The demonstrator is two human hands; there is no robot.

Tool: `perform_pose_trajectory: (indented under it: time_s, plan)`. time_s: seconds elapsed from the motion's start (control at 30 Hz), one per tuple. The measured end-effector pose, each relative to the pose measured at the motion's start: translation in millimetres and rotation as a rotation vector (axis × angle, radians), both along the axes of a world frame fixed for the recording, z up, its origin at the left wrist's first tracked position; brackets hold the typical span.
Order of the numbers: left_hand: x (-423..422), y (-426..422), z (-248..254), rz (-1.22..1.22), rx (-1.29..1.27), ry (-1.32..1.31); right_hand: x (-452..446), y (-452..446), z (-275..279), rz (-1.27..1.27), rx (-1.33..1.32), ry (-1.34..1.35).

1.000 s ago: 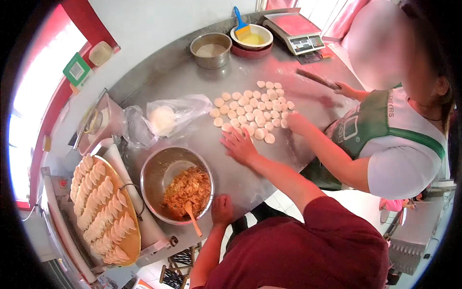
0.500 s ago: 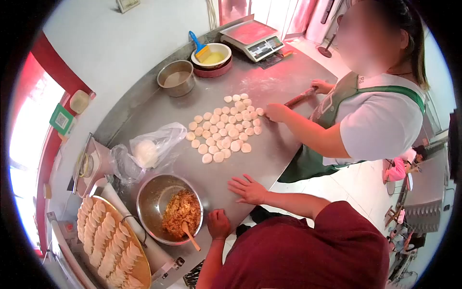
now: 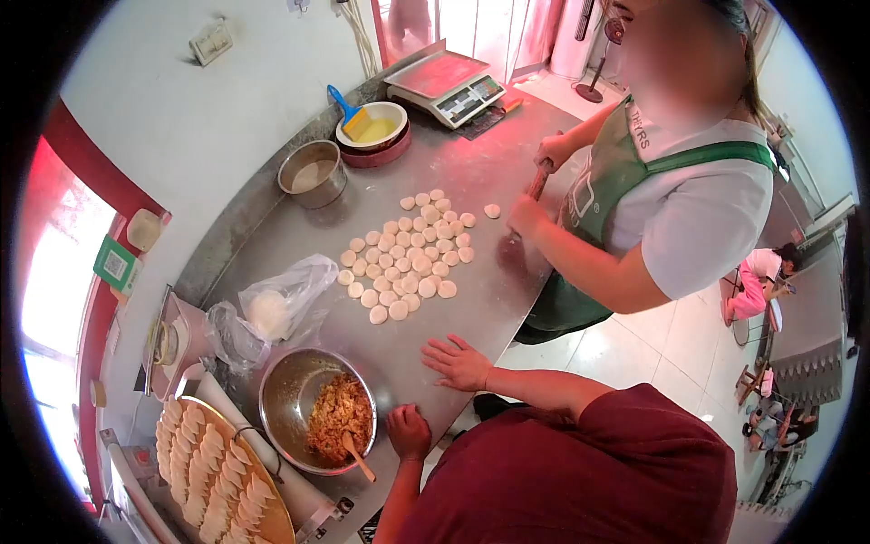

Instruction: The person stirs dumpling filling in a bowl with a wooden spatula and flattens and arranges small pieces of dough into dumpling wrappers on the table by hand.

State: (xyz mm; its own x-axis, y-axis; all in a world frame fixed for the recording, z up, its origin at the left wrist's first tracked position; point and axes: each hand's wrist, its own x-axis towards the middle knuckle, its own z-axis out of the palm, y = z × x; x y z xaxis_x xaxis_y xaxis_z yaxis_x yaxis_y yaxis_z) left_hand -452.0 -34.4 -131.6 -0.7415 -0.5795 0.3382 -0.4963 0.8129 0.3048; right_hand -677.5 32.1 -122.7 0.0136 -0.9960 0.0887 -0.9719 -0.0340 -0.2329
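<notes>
My left hand (image 3: 409, 432) rests on the steel table's edge with its fingers curled into a fist, and no object shows in it. Close beside it stands a steel bowl (image 3: 283, 399) of orange-brown minced filling (image 3: 340, 417), a wooden spoon (image 3: 359, 458) leaning over its rim. Flat on the table, fingers spread, lies my right hand (image 3: 458, 364), holding nothing. Beyond it many small round dough pieces (image 3: 412, 263) are gathered in a cluster. A single dough round (image 3: 492, 211) sits apart, towards a co-worker in a green apron (image 3: 609, 172), whose hands grip a rolling pin (image 3: 538, 181).
A tray of shaped dumplings (image 3: 288, 517) stands at lower left. Near the bowl lies a plastic bag with dough (image 3: 269, 314). Along the wall are a steel pot (image 3: 313, 172), a white bowl with a blue brush (image 3: 349, 109) and a scale (image 3: 467, 100).
The view has shifted slightly. The co-worker's hands and rolling pin have drawn back from the cluster, and one dough round now lies apart from it. My hands stay in place on the table.
</notes>
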Motion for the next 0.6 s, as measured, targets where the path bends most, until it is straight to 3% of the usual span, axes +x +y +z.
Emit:
perform_pose_trajectory:
  time_s: [0.6]
  plan:
    - [3.5,-1.1,2.6,0.018,0.117,0.008,2.0,-6.5,1.8,-0.008,0.017,-0.014]
